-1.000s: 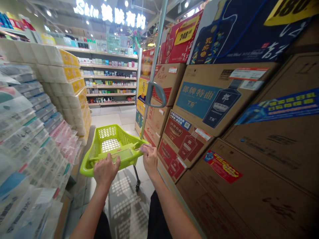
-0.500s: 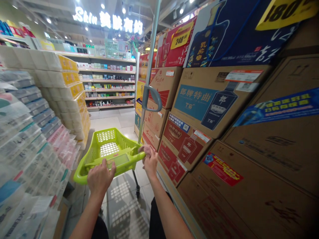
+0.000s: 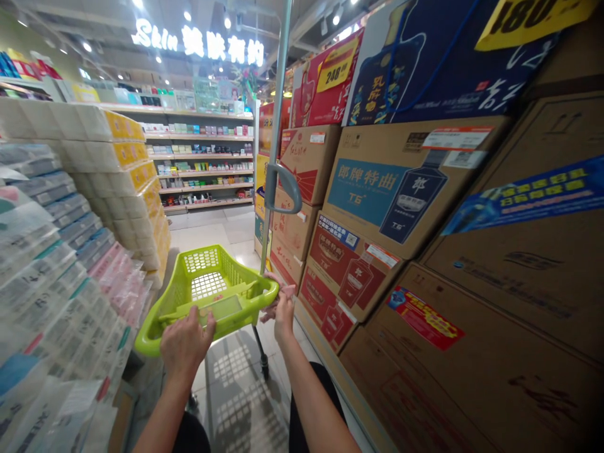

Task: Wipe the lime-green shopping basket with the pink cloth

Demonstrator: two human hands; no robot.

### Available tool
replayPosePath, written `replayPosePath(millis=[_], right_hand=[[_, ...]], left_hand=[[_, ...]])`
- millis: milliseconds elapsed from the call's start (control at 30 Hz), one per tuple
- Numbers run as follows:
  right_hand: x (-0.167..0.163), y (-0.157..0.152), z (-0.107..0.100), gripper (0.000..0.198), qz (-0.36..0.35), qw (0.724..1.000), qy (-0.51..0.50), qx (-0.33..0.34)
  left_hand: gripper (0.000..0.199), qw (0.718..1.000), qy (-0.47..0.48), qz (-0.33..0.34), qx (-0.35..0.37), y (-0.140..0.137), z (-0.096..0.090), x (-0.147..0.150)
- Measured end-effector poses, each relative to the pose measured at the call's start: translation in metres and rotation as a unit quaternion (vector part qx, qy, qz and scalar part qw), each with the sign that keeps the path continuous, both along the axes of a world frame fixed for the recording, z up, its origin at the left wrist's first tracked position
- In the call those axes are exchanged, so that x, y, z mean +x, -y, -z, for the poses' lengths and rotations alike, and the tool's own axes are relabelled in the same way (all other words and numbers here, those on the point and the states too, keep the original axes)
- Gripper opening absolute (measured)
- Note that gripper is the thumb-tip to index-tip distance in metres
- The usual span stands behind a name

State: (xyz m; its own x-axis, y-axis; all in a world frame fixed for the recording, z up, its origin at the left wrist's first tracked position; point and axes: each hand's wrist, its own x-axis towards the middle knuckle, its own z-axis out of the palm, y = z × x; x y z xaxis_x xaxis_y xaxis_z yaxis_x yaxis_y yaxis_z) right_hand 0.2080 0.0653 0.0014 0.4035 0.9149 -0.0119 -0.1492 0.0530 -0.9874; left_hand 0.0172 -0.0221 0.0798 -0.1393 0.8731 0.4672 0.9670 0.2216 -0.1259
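A lime-green shopping cart with a perforated basket stands in front of me. My left hand is closed around its handle bar, thumb lying near the clear panel. Just off the right end of that handle, my right hand pinches a crumpled pink cloth. The cloth hangs beside the cart's rim and is partly hidden by the fingers. A metal pole with a grey loop handle rises beyond the cart's right side.
Stacked liquor cartons line the right, close to the cart. On the left are piles of tissue packs and wrapped paper goods. Shelves of small products stand ahead across the tiled floor.
My right hand has drawn the pink cloth off the handle's right end, which now shows bare. My left hand keeps its grip on the bar. The view has shifted slightly.
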Motion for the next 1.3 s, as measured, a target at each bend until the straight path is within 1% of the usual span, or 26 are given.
replayPosePath(millis=[67,133,167,233,300,400,500,567,633,700,733,767,833,900,933,1000,1033,1067,1100,1200,1233,1300], right_hand=[[-0.004,0.004,-0.005,0.048,0.039,0.999,-0.012,-0.027],[-0.019,0.021,-0.001,0.050,0.082,0.996,0.004,-0.018],[-0.029,0.032,0.003,0.051,0.086,0.996,0.018,-0.003],[-0.046,0.053,0.015,0.049,0.066,0.997,0.045,0.023],[-0.054,0.064,0.022,0.046,0.047,0.996,0.064,0.038],[-0.049,0.053,0.020,0.045,0.062,0.995,0.072,0.037],[-0.044,0.035,0.012,0.048,0.128,0.989,0.065,0.031],[-0.052,0.037,0.013,0.049,0.157,0.983,0.083,0.053],[-0.067,0.050,0.018,0.047,0.135,0.977,0.135,0.099],[-0.076,0.065,0.024,0.045,0.078,0.967,0.194,0.148],[-0.075,0.070,0.024,0.044,0.057,0.959,0.222,0.168],[-0.070,0.071,0.022,0.044,0.047,0.950,0.249,0.180],[-0.049,0.065,0.010,0.041,0.060,0.931,0.313,0.179],[-0.022,0.051,-0.011,0.039,0.073,0.910,0.385,0.135],[-0.011,0.045,-0.023,0.039,0.080,0.902,0.413,0.099],[0.001,0.038,-0.044,0.039,0.078,0.883,0.462,0.027],[0.002,0.038,-0.053,0.038,0.072,0.872,0.485,0.005],[0.000,0.040,-0.059,0.037,0.058,0.859,0.509,0.000],[-0.003,0.044,-0.064,0.036,0.038,0.846,0.531,0.011],[-0.005,0.054,-0.069,0.030,-0.042,0.812,0.576,0.086],[-0.002,0.054,-0.070,0.028,-0.056,0.808,0.580,0.092],[0.005,0.051,-0.074,0.029,-0.044,0.811,0.580,0.060]], left_hand=[[0.057,1.000,-0.002,-0.005,0.000,0.000,0.001,0.001],[0.056,1.000,-0.005,-0.006,0.000,0.000,0.002,0.000],[0.055,1.000,-0.005,-0.005,0.001,0.000,0.002,-0.001],[0.054,1.000,-0.005,-0.003,0.003,0.001,0.003,-0.004],[0.054,1.000,-0.006,-0.002,0.004,0.001,0.003,-0.006],[0.055,1.000,-0.004,0.001,0.000,0.002,0.002,-0.006],[0.055,1.000,0.009,0.003,-0.005,0.002,0.002,0.000],[0.055,1.000,0.016,0.000,-0.005,0.002,0.002,0.004],[0.055,1.000,0.019,-0.003,-0.002,0.002,0.003,0.006],[0.054,1.000,0.019,-0.002,0.001,0.002,0.003,0.006],[0.054,1.000,0.020,-0.001,0.000,0.002,0.003,0.005],[0.055,1.000,0.022,-0.001,-0.002,0.003,0.002,0.004],[0.055,0.999,0.029,0.001,-0.013,0.004,0.001,0.003],[0.055,0.999,0.041,0.002,-0.027,0.005,-0.001,0.005],[0.054,0.998,0.048,0.003,-0.032,0.006,-0.001,0.007],[0.054,0.997,0.061,0.004,-0.039,0.007,-0.002,0.012],[0.054,0.997,0.066,0.004,-0.043,0.008,-0.003,0.014],[0.054,0.996,0.071,0.002,-0.045,0.009,-0.003,0.016],[0.054,0.996,0.073,0.000,-0.046,0.009,-0.003,0.017],[0.054,0.996,0.075,-0.004,-0.047,0.013,-0.003,0.017],[0.055,0.996,0.074,-0.002,-0.047,0.015,-0.004,0.016],[0.060,0.996,0.074,0.010,-0.052,0.017,-0.005,0.015]])
